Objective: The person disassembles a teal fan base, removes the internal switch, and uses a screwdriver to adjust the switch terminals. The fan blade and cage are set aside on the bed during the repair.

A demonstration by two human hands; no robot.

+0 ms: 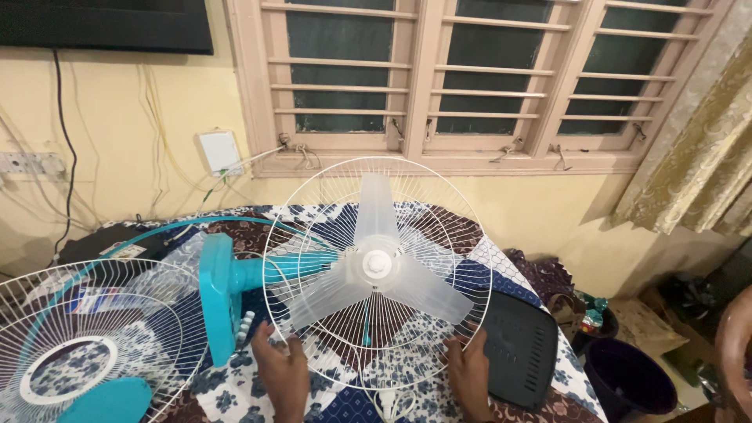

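Left hand [282, 368] clamps rear guard [377, 270] rim at 7 o'clock, right hand [468, 368] at 5. Fan upright on table [513, 270], blade [377, 262] fitted. Front guard [86, 352] lies at 9; judged next: fit it.

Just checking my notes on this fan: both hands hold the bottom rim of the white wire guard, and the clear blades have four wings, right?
Not quite. The head view shows the clear blades with three wings, not four. The rest stands: the left hand and the right hand both hold the bottom rim of the white wire guard.
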